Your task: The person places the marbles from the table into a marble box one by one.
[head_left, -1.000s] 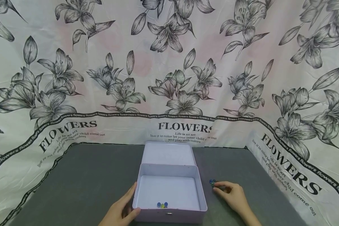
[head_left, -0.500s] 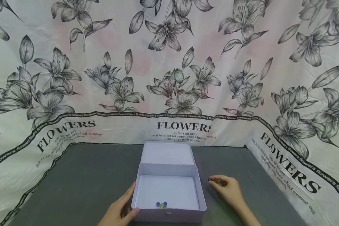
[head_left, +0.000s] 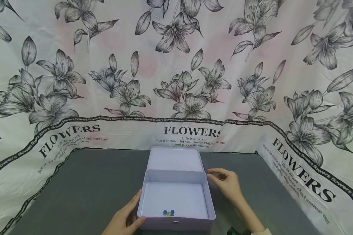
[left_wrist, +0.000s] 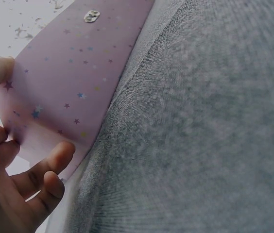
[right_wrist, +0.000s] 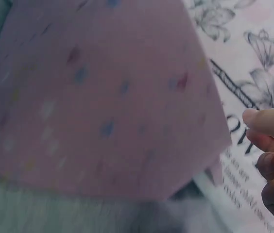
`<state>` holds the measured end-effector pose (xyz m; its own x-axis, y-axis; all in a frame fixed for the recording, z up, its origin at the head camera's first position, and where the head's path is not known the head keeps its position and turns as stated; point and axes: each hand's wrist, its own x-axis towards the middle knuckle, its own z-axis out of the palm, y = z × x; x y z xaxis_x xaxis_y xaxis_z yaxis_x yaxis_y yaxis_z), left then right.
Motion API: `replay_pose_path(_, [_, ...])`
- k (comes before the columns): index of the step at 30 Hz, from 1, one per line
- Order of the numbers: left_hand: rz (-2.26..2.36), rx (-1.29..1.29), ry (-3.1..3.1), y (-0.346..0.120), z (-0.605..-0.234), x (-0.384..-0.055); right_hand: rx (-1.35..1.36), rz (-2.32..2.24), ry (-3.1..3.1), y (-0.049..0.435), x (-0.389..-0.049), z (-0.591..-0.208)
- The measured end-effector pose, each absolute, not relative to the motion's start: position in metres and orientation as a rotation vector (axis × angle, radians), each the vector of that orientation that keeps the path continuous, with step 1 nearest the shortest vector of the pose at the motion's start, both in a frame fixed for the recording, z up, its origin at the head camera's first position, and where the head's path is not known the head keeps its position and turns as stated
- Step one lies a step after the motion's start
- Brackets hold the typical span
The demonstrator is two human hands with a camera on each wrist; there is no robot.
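Observation:
A lilac metal box (head_left: 160, 224) stands in the middle of the table with its lid (head_left: 175, 159) folded back. Several small blue and yellow-green marbles (head_left: 169, 213) lie inside by the front wall. My left hand (head_left: 124, 218) grips the box's front left corner; the left wrist view shows the thumb (left_wrist: 2, 69) at one edge and the fingers along the star-printed wall. My right hand (head_left: 227, 183) is beside the box's back right corner, raised, thumb and forefinger pinching small dark marbles that are mostly hidden. In the right wrist view its fingertips (right_wrist: 251, 117) show near the box's edge.
A dark grey cloth (head_left: 103, 182) covers the table. A white curtain with flower drawings (head_left: 191, 81) hangs behind and along both sides. A small metal catch (head_left: 175, 222) sits on the box front, and a dark object (head_left: 232, 231) shows by the right forearm.
My right hand has picked up the marbles from the table right of the box and moved up and left to the box's back right corner. The left hand stays at its corner.

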<state>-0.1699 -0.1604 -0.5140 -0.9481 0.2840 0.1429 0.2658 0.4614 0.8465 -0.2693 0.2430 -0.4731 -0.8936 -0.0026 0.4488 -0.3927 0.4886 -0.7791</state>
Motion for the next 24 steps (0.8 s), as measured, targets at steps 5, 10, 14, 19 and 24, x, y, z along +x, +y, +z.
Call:
replay_pose_path(5, [1.529,0.492,2.679,-0.16,-0.514,-0.169,0.405,1.395,-2.308,0.223,-0.277,-0.461])
replay_pose_path(10, [1.525,0.508,2.688,-0.16,-0.514,-0.17,0.431,1.444,-2.294,0.204,-0.285,-0.452])
replay_pose_path(14, [1.53,0.508,2.685,-0.16,-0.515,-0.17,0.471,1.49,-2.285,0.191,-0.288,-0.447])
replay_pose_path(19, [1.527,0.487,2.688,-0.16,-0.515,-0.17,0.545,1.509,-2.256,0.174,-0.291,-0.44])
replay_pose_path(24, [1.53,0.493,2.687,-0.16,-0.516,-0.17,0.58,1.529,-2.249,0.159,-0.292,-0.436])
